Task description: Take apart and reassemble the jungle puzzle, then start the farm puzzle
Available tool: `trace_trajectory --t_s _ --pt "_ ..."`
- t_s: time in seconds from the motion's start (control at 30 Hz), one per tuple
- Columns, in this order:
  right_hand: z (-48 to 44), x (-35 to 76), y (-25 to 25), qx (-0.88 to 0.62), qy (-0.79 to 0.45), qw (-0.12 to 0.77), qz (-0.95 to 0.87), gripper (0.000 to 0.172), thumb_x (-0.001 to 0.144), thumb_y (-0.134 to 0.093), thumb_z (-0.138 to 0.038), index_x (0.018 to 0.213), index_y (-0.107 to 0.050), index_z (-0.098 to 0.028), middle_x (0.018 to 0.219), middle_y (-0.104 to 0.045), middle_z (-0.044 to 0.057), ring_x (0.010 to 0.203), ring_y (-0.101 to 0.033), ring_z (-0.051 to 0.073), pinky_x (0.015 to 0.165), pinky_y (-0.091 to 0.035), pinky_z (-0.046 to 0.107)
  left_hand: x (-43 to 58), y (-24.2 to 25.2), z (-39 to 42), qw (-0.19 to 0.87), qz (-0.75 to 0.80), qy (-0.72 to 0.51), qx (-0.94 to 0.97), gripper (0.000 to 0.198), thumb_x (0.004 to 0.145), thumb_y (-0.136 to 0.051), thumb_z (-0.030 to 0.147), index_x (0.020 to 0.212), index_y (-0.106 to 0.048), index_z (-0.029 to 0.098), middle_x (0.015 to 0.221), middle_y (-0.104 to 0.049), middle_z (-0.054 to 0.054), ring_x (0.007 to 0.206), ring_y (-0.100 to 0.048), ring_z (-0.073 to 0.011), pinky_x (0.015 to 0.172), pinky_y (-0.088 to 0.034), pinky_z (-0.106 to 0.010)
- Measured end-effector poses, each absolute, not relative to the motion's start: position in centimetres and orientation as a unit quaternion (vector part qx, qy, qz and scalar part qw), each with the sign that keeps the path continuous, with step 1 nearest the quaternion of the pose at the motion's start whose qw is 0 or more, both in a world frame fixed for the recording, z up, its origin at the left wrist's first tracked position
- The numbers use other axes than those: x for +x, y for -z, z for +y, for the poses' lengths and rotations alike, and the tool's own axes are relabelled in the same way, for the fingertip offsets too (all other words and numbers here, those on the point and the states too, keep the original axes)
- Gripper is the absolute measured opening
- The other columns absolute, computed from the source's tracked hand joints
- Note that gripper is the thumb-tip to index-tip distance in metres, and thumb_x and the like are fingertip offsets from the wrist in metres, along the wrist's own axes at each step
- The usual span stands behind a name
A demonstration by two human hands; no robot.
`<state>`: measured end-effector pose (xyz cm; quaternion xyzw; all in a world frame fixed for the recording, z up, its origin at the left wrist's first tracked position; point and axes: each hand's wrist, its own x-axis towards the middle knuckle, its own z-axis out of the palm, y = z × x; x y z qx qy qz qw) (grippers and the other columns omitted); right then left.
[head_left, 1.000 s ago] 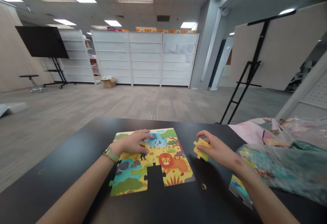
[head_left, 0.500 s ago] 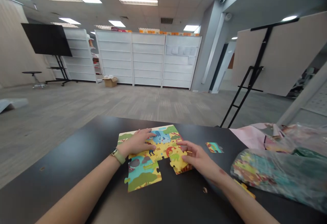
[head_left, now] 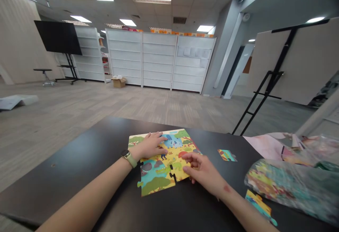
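A colourful animal jigsaw puzzle [head_left: 169, 150] lies partly joined on the dark table. Flat on its upper left part rests my left hand [head_left: 152, 145], fingers spread, a watch on the wrist. At the lower right, my right hand [head_left: 200, 166] grips a yellow puzzle piece [head_left: 178, 172] by its right side, thumb and fingers bent over it. That piece sits against the upper row, with a narrow dark gap between it and the turquoise and green crocodile piece [head_left: 157, 177] on its left. The fingers hide part of its right edge.
A loose puzzle piece [head_left: 227, 155] lies right of the puzzle. Another loose piece [head_left: 259, 205] is beside my right forearm, near a clear plastic bag [head_left: 286, 186] of colourful contents. Beyond the black table [head_left: 92, 150] stand an easel-like board stand [head_left: 265, 87] and white shelves [head_left: 159, 60].
My right hand has moved the yellow piece up and left against the upper row, narrowing the gap to the crocodile piece. My left hand stays on the puzzle. The view has shifted slightly.
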<state>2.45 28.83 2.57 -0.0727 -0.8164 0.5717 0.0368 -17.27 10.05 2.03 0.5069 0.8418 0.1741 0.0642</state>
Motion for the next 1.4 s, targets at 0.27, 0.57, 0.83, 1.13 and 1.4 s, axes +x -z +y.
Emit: trace_trajectory --t_s 0.27,0.57,0.83,1.13,1.4 --pt "28.6 3.1 -3.8 -0.007 -0.269 0.065 -0.961 0.029 0.089 -0.061 -0.030 0.112 -0.079 -0.022 0.088 -0.069 0.005 0.081 -0.064 0.021 0.081 -0.051 0.036 -16.5 -2.8 10.0 0.058 0.836 -0.182 0.515 0.054 0.095 -0.062 0.056 0.140 -0.059 0.025 0.157 -0.045 -0.017 0.148 -0.037 -0.0401 0.120 -0.020 -0.066" --pt "28.7 3.5 -4.1 -0.005 -0.252 0.046 -0.967 0.026 0.092 -0.066 -0.033 0.114 -0.079 -0.032 0.102 -0.065 0.005 0.092 -0.065 0.021 0.085 -0.050 0.033 -13.7 -3.0 11.0 0.069 0.791 -0.199 0.574 0.062 0.087 -0.070 0.061 0.138 -0.063 0.027 0.156 -0.048 -0.012 0.146 -0.040 -0.0384 0.121 -0.028 -0.055" --pt "28.8 3.3 -3.9 0.026 -0.248 0.037 -0.968 0.023 0.096 -0.063 -0.032 0.115 -0.077 -0.028 0.102 -0.068 0.005 0.096 -0.066 0.022 0.084 -0.049 0.031 -14.2 -2.9 10.8 0.087 0.795 -0.191 0.570 0.066 0.084 -0.071 0.065 0.140 -0.060 0.031 0.158 -0.045 -0.010 0.145 -0.040 -0.0392 0.119 -0.030 -0.056" --pt "37.6 3.7 -5.6 -0.226 -0.180 0.171 -0.942 0.058 0.083 -0.039 0.000 0.133 -0.062 -0.019 0.110 -0.073 0.006 0.098 -0.069 0.019 0.088 -0.051 0.029 -14.3 -2.7 10.9 0.087 0.791 -0.190 0.575 0.065 0.086 -0.069 0.065 0.139 -0.060 0.029 0.159 -0.044 -0.011 0.147 -0.037 -0.0380 0.121 -0.027 -0.054" --pt "42.9 4.5 -4.1 -0.378 -0.095 0.109 -0.915 0.056 0.091 -0.051 -0.014 0.146 -0.047 -0.004 0.126 -0.066 0.026 0.120 -0.063 0.036 0.096 -0.046 0.041 -12.1 -4.3 11.1 0.116 0.727 -0.236 0.634 0.025 0.089 -0.073 0.038 0.113 -0.074 0.029 0.147 -0.055 -0.007 0.138 -0.050 -0.0327 0.121 -0.028 -0.051"
